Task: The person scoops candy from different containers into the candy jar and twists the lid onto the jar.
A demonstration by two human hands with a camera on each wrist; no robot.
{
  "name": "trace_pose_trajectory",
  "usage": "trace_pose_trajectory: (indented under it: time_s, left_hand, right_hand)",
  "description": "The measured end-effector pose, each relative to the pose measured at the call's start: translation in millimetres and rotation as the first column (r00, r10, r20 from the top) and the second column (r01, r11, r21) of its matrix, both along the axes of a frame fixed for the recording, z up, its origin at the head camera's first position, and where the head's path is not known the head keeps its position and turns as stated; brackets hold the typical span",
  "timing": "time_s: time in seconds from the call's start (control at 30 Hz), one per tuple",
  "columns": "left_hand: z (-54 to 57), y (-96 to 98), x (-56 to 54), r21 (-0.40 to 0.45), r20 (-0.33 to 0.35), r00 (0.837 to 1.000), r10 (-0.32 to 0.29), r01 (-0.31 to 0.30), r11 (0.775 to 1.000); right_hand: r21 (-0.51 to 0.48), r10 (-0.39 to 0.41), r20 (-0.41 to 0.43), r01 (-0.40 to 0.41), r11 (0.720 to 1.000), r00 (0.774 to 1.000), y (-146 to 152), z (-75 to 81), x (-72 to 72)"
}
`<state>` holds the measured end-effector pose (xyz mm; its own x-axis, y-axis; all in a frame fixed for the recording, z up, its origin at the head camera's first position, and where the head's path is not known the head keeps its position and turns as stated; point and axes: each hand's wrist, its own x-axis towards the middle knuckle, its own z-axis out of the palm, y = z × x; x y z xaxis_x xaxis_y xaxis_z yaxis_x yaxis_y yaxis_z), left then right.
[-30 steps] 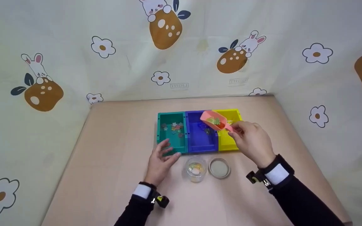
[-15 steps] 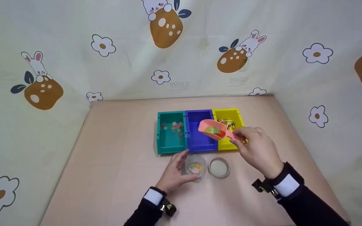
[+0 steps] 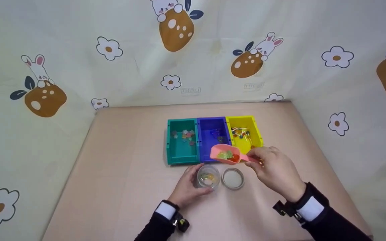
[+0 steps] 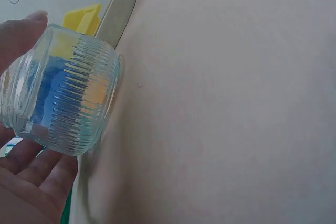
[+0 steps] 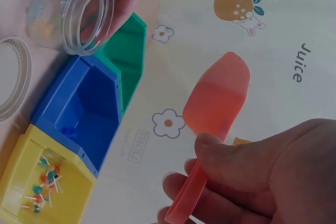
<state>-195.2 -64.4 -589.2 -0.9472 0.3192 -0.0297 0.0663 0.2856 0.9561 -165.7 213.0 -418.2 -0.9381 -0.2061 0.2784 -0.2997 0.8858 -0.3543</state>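
Note:
My right hand (image 3: 278, 174) pinches the handle of a pink scoop (image 3: 215, 151), held above the near end of the blue bin. Several yellow-green pieces and a red-orange one lie in the scoop. My left hand (image 3: 187, 189) holds a small clear jar (image 4: 86, 93), thumb on one side and fingers on the other. The jar's mouth is uncovered in the head view. Some yellow, green and pale pieces show through its ribbed wall and mouth. Right beside the jar lies a round lid (image 3: 242, 180) with a pale rim.
Behind the jar stand three joined bins: green (image 3: 182, 154) with pale star-like pieces, blue (image 3: 206, 132) with dark blue pieces, and yellow (image 3: 245, 121) with several ball-headed sticks. A printed cloth (image 3: 132, 73) closes off the table's (image 3: 122, 144) back and sides.
My left hand has moved right from beside the green bin and taken hold of the jar. The scoop has come nearer, from over the blue and yellow bins toward the jar, with its pieces inside.

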Motion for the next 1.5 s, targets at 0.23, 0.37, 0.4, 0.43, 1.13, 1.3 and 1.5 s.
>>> trace_pose_trajectory:
  time_s: [0.23, 0.37, 0.4, 0.43, 1.13, 1.3, 1.5]
  left_hand:
    - [-1.8, 0.7, 0.2, -0.004, 0.019, 1.000, 0.007, -0.007, 1.000]
    - [-2.3, 0.4, -0.1, -0.007, 0.016, 1.000, 0.009, -0.008, 1.000]
    - [-2.2, 0.2, -0.1, -0.007, 0.015, 1.000, 0.009, -0.009, 1.000]
    - [-2.2, 0.0, -0.1, -0.008, 0.011, 1.000, 0.009, -0.008, 1.000]
    - [-1.2, -0.7, -0.2, 0.005, -0.007, 1.000, 0.005, -0.005, 1.000]
    - [-1.7, -1.2, -0.4, 0.013, -0.013, 1.000, 0.005, -0.005, 1.000]
    - [-2.9, -2.0, -0.1, 0.010, -0.016, 1.000, 0.007, -0.007, 1.000]
  right_hand:
    - [0.027, 0.010, 0.062, -0.012, 1.000, 0.998, 2, -7.9, 1.6]
    - [0.040, 0.027, 0.065, -0.029, 0.999, 0.998, 2, -12.2, -0.6]
    - [0.046, 0.031, 0.068, -0.035, 0.998, 0.997, 1, -13.2, -1.3]
    - [0.053, 0.034, 0.072, -0.038, 0.998, 0.997, 1, -14.0, -2.1]
    - [0.115, 0.102, -0.018, -0.100, 0.988, 0.995, -25, -16.5, -5.9]
    - [0.108, 0.096, -0.024, -0.093, 0.990, 0.995, -27, -12.3, -5.0]
    - [0.108, 0.092, -0.044, -0.087, 0.990, 0.995, -25, -12.0, -3.1]
